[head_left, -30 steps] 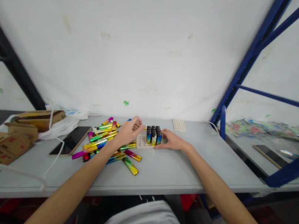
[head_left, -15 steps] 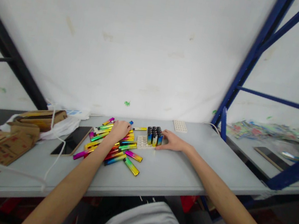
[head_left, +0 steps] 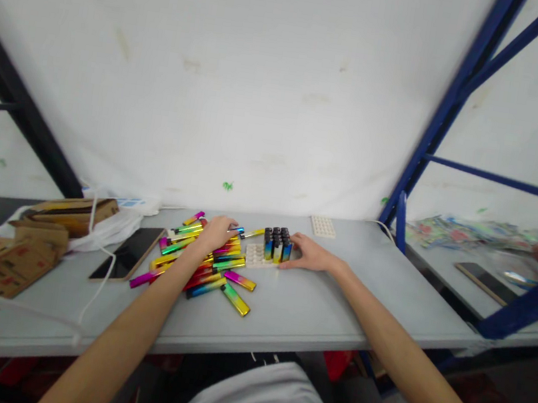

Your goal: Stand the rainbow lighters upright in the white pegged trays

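Lighters (head_left: 277, 246) between both hands (head_left: 263, 243).

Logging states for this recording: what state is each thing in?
Loose lighters: lying, jumbled
Upright lighters: standing, black ends up
Near tray: partly filled
Far tray: lying flat
Left phone: flat, screen dark
Right phone: flat, screen dark
Cardboard box: open or shut unclear
Left hand: over loose lighters, grip partly hidden
Right hand: fingers spread beside upright lighters

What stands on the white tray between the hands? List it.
Black-topped lighters stand upright on its right part; the left part of the tray shows bare pockets. Whatever lies beneath the lighters is covered.
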The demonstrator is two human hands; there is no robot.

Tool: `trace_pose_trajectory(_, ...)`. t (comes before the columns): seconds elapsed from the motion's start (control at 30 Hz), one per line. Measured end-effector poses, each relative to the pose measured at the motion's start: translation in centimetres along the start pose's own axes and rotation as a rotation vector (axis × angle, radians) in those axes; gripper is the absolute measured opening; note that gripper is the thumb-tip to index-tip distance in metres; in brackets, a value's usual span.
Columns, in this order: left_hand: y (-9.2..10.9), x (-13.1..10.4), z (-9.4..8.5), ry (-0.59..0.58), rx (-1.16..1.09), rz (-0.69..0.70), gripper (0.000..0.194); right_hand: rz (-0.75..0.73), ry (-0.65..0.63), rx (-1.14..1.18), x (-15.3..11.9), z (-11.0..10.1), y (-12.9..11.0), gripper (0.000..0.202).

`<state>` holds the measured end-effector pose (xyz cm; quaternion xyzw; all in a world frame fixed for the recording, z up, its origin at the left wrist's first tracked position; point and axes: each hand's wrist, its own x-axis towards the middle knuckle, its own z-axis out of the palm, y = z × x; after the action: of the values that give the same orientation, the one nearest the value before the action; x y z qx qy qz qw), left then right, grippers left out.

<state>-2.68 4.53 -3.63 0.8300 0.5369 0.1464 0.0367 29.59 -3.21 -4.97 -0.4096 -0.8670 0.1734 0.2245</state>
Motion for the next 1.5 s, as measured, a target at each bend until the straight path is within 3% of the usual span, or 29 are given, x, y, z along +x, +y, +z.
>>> trace_pose_trajectory(0.1, 0.2, -0.2, 0.1, 0.014, 0.024, 0.047, 0.027, -0.001, 0.000, -0.002, 0.0, 0.0, -0.1, 0.071)
trace_pose_trajectory(0.2, 0.7, -0.6, 0.2, 0.150, -0.048, 0.034, 0.025, -0.011, 0.003, -0.007, 0.0, -0.1, -0.1, 0.069)
trace_pose_trajectory(0.3, 1.5, -0.9, -0.2, 0.318, -0.266, -0.048, 0.028, -0.017, 0.009, -0.001, 0.0, 0.0, -0.1, 0.068)
trace_pose_trajectory(0.37, 2.4, -1.1, -0.7, 0.348, -0.508, -0.081, 0.029, -0.014, 0.010, 0.006, 0.0, 0.0, -0.1, 0.070)
trace_pose_trajectory(0.53, 5.5, -2.2, -1.8, 0.193, -1.173, -0.095, 0.030, -0.017, 0.022, 0.003, 0.1, 0.0, -0.1, 0.070)
trace_pose_trajectory(0.67, 7.7, -3.4, -2.0, 0.097, -1.361, -0.095, 0.036, -0.027, 0.022, -0.014, 0.1, 0.0, 0.0, 0.070)
trace_pose_trajectory(0.77, 8.6, -3.9, -2.1, 0.070, -1.379, -0.106, 0.046, -0.024, 0.015, -0.021, 0.1, 0.0, 0.0, 0.070)
trace_pose_trajectory(0.97, 8.9, -4.0, -1.9, 0.035, -1.305, -0.136, 0.048, -0.014, 0.029, 0.002, 0.0, 0.1, 0.1, 0.071)
trace_pose_trajectory(1.07, 8.7, -4.0, -1.6, 0.152, -1.084, -0.161, 0.046, -0.005, 0.029, 0.015, 0.0, 0.1, 0.0, 0.073)
trace_pose_trajectory(1.17, 8.6, -4.1, -1.4, 0.308, -0.776, -0.095, 0.043, -0.007, 0.020, 0.016, -0.1, -0.1, -0.2, 0.072)
trace_pose_trajectory(1.23, 8.5, -4.2, -1.5, 0.351, -0.636, -0.054, 0.042, -0.012, 0.012, 0.008, -0.1, -0.2, -0.3, 0.070)
trace_pose_trajectory(1.5, 8.7, -4.7, -1.7, 0.383, -0.568, -0.009, 0.041, -0.006, -0.003, 0.018, -0.1, -0.2, -0.3, 0.073)
